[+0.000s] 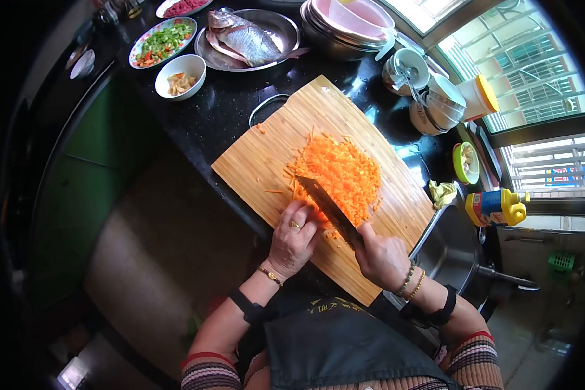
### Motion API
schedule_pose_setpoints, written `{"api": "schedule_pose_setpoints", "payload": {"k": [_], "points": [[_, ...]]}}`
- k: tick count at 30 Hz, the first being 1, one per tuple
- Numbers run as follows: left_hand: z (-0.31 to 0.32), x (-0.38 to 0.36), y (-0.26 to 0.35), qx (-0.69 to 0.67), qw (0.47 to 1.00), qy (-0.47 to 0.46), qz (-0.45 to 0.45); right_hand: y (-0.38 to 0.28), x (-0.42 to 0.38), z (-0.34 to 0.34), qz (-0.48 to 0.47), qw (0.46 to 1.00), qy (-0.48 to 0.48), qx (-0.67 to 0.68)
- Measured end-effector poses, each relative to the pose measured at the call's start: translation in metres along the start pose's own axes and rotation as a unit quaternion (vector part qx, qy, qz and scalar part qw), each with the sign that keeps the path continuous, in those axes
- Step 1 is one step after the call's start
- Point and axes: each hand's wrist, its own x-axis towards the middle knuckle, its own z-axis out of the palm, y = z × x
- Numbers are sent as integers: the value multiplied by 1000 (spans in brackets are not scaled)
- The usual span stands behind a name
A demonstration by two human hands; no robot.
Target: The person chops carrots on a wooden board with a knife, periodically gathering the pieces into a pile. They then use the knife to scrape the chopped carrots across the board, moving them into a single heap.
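My right hand [386,256] is wrapped round the handle of a kitchen knife [331,211]. Its dark, wide blade rests among a heap of chopped orange carrot [341,168] on the wooden cutting board [260,156]. Close beside the blade, the curled fingers of my left hand [294,239] press on carrot shreds at the near edge of the heap. My fingertips are partly hidden there. A few loose carrot bits lie around the heap on the board.
Beyond the board stand a metal plate [287,32] with a whole fish [246,40], a white bowl [198,81] and a plate of chopped vegetables [166,42]. Stacked bowls [409,68] line the window side. A sink [452,250] and a yellow bottle [497,208] are at right.
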Motion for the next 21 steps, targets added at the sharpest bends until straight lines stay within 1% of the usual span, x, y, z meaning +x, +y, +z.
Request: {"api": "schedule_pose_setpoints", "payload": {"k": [4,6,10,12,14,16,17,21], "points": [[-1,0,0,3,1000,15,8,-1,4,-2,1,1000,-28,0],[0,0,0,9,1000,18,7,-4,8,-3,3,998,-59,-3],[4,-5,-4,-3,1000,12,4,-3,18,11,10,997,-71,9],[4,-6,-4,-8,1000,6,-3,-4,22,23,2,999,-34,-4],[3,-5,-3,9,1000,12,8,1,18,29,3,1000,-18,8],[4,-2,-2,5,1000,21,17,8,15,31,-6,999,27,31],[3,-2,-3,3,999,29,22,10,16,28,11,1000,12,10],[5,-4,-3,-5,1000,20,7,2,6,8,2,999,21,34]]}}
